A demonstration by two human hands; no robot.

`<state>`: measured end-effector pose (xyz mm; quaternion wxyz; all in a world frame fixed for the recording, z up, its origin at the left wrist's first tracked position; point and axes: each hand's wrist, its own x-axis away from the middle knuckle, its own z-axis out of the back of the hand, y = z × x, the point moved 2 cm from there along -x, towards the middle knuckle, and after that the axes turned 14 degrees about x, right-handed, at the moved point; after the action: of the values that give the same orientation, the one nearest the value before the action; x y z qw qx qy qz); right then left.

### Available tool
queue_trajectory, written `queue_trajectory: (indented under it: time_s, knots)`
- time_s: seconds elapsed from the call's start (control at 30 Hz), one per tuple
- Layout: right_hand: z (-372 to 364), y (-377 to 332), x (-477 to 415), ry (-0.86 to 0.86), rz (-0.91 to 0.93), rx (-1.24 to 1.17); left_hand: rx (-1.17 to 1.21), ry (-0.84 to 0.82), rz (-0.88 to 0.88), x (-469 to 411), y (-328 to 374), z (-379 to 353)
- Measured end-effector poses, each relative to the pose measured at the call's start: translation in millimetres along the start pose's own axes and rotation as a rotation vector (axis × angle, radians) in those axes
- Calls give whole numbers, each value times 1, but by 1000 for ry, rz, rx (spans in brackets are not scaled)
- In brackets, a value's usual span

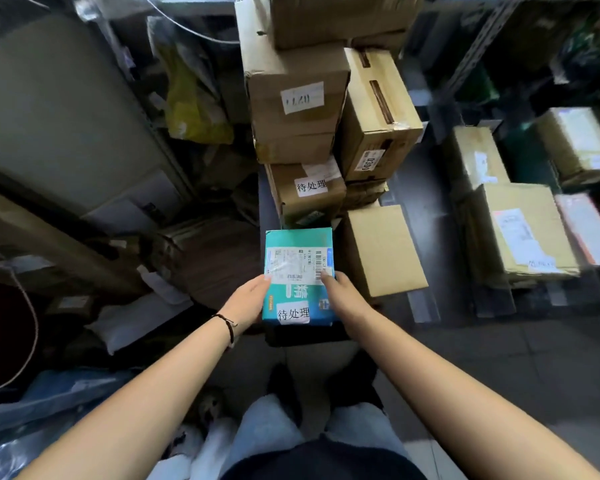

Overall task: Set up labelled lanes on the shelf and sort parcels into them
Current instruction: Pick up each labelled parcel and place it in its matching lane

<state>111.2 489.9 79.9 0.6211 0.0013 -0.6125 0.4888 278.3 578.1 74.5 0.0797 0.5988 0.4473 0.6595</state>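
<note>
Big grey cabinet panel [56,116] fills the left side, and dead centre stands the tall stack of cardboard boxes [312,64], piled against each other and leaning a touch. Over on the right there's the metal shelf rack [426,296], with brown parcels lined up on it, the biggest of them a carton with a white shipping slip [520,230]. In the stack, one box carries a handwritten number label [297,95], and the one just beside it on the right shows a taped seam and a printed number tag [378,116]. Below those sits a smaller carton [305,202] with a white label reading 待处理 [311,186], and a plain flat carton [383,251] lies low at its right. Behind the stack on the left, a yellow plastic bag [191,105] hangs among the clutter. Now the one that matters: the teal parcel [298,244] is held out in front of the stack, top face up, its far edge just below the labelled carton. The left hand [248,301] has its grip on the parcel's left edge, thumb on the top face. The right hand [340,292] grips the right edge the same way, and the fingers underneath are hidden. A shipping label [298,265] crosses the parcel's top, and a white 待处理 sticker [293,313] sits at its near end. A black cord bracelet [227,323] circles the left wrist.
</note>
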Motion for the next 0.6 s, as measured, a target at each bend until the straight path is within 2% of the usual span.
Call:
queue_trajectory:
  time_s: [0.17,0.37,0.6]
  knots:
    - [3,5,26,-52,51,-90,41,54,-43,23,12,8]
    - [32,-11,60,-35,155,-210,139,-47,-238,68,52,-19]
    - [94,-35,116,-5,394,-220,198,-139,-444,116,88,-61]
